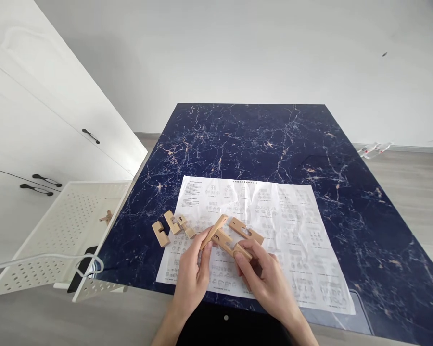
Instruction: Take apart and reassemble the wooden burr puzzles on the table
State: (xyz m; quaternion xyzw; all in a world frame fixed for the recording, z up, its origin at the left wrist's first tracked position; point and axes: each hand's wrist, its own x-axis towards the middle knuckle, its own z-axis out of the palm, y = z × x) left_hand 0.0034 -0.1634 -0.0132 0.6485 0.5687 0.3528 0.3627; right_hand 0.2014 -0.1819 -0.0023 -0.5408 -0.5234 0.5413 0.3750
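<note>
Loose wooden blocks (pixel 173 225) lie at the left of a printed sheet (pixel 296 230) on a dark marble table (pixel 256 139). Just above the sheet, the left hand (pixel 193 271), fingers curled narrow, pinches a notched wooden piece (pixel 215 230). The right hand (pixel 266 278) grips a second piece (pixel 241 251) crossed against it.

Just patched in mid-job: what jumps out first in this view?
The left hand and right hand meet low in the centre, gripping wooden pieces between them over a printed sheet. More loose pieces lie by the sheet's left edge on the dark blue marble table, and a white perforated rack stands further left.
</note>
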